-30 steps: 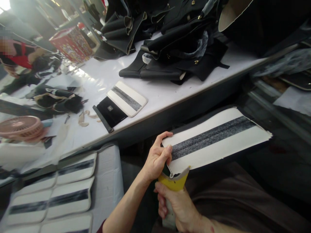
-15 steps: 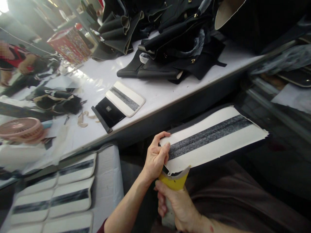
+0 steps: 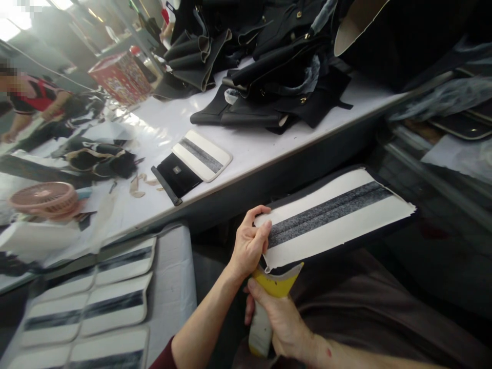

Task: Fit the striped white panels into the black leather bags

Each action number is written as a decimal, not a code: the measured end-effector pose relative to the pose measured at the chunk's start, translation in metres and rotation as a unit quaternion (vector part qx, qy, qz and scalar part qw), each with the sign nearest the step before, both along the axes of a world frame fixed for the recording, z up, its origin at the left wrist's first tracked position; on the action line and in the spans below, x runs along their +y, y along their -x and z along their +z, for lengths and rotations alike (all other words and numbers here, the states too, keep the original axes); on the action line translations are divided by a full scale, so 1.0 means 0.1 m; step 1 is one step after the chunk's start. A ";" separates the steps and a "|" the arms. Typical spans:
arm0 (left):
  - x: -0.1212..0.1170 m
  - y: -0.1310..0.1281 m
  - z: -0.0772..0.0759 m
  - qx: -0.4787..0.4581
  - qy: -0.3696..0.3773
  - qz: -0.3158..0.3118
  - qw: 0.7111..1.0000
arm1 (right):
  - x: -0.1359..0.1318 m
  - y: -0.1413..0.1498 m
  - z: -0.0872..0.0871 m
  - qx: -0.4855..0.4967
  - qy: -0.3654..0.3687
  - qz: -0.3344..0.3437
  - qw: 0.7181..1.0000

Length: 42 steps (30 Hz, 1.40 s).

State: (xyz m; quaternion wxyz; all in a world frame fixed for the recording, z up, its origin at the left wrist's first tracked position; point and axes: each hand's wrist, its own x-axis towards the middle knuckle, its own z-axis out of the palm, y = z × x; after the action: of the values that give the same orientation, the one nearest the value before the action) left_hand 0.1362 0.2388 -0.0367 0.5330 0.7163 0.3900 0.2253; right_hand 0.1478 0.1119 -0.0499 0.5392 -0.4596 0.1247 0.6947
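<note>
My left hand [image 3: 249, 243] is closed on the near left corner of a cream panel [image 3: 319, 241] with a dark grey speckled stripe along its middle and black material at its edges. The panel slants up to the right, its far corner frayed. Below it, my right hand [image 3: 282, 318] grips a tool [image 3: 277, 287] with a yellow flared head, a concave end and a pale grey handle. The tool's head lies close under the panel's near corner, by my left fingers; whether it touches I cannot tell.
Several similar striped panels [image 3: 117, 302] lie on a pale-covered surface at lower left. On the white table [image 3: 253, 154] are another striped panel with a black flap [image 3: 179, 174], black bags [image 3: 269, 97], a pink fan [image 3: 44, 197] and a red patterned box [image 3: 121, 77]. A person [image 3: 34, 100] works at far left.
The panel has shifted slightly left. My right hand has turned a little on the tool, showing more of its handle. The view has moved slightly; both hands keep their holds.
</note>
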 end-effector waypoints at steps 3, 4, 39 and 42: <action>0.00 0.02 0.01 -0.003 -0.007 -0.016 1.000 | -0.04 0.02 0.03 0.026 -0.015 0.002 1.000; 0.00 0.03 0.02 -0.002 -0.006 -0.021 1.000 | -0.05 0.03 0.04 0.034 -0.014 0.002 0.999; 0.04 -0.05 0.00 -0.004 -0.097 0.013 0.995 | -0.11 0.17 0.05 0.150 -0.113 -0.164 0.968; 0.00 -0.08 -0.01 -0.005 -0.099 0.022 0.995 | -0.14 0.16 0.09 0.142 -0.109 -0.151 0.972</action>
State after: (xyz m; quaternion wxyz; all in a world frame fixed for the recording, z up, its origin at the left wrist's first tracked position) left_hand 0.1445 0.2392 -0.0379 0.4562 0.7555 0.3793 0.2778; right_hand 0.1321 0.0981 -0.0410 0.6613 -0.2704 0.1920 0.6728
